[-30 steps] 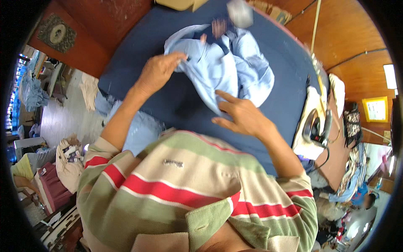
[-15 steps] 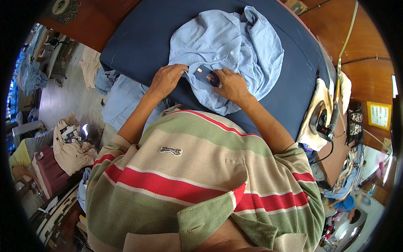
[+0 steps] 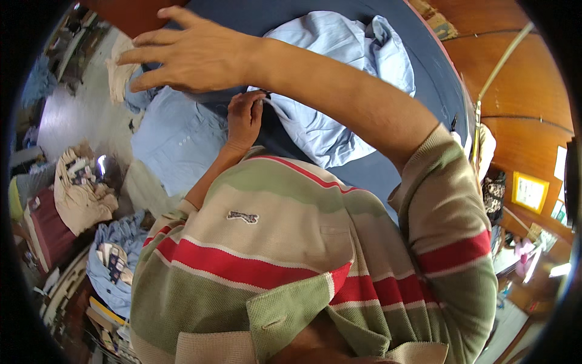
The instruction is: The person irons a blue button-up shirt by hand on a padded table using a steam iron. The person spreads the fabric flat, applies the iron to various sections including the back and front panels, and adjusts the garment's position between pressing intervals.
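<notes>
— What has changed at your ironing table (image 3: 424, 85)?

— Your right hand (image 3: 194, 54) has left the light blue shirt (image 3: 339, 91) and now sweeps across toward ten o'clock, fingers spread, holding nothing. Your left hand (image 3: 244, 118) stays on the shirt's near edge, fingers pinching the cloth. The shirt lies rumpled at twelve o'clock, seemingly mid-repositioning.

— Any signs or labels?

— A yellow-framed sign (image 3: 529, 192) hangs on the wooden wall at three o'clock; pale slips beside it are too small to tell.
</notes>
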`<state>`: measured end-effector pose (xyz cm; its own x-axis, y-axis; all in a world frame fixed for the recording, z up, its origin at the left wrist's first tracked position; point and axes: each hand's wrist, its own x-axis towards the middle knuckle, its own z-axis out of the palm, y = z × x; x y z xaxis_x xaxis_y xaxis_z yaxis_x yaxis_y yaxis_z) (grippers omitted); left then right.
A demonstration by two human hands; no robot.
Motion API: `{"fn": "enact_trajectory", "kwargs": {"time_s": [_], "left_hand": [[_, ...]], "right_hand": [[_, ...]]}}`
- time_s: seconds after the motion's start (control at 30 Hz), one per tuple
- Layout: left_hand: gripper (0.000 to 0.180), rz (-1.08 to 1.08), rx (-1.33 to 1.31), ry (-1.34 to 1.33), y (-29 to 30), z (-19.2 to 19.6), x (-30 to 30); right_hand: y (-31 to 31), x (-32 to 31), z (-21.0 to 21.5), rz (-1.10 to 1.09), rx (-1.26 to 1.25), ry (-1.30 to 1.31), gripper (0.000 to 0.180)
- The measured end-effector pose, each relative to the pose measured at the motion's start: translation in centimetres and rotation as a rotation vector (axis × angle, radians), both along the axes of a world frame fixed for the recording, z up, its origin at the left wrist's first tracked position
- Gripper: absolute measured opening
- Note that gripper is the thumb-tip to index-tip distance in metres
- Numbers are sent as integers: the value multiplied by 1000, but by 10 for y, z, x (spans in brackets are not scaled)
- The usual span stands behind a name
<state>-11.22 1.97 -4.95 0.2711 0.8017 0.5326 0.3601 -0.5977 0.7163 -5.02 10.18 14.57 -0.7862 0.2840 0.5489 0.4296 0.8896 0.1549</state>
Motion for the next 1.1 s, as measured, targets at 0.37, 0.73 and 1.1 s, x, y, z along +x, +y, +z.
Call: {"fn": "enact_trajectory", "kwargs": {"time_s": [0.37,0.73,1.1], "left_hand": [[16,-21,-138,-63,15,10,-10],[17,-465,-35,126,80,118,26],[21,48,610,-420,206,238,-5]], "right_hand": [[-149,188,-103,-500,-866,-319,23],[-169,253,139,-753,-1046,859,14],[-168,181,199,-339,-656,277,31]]}}
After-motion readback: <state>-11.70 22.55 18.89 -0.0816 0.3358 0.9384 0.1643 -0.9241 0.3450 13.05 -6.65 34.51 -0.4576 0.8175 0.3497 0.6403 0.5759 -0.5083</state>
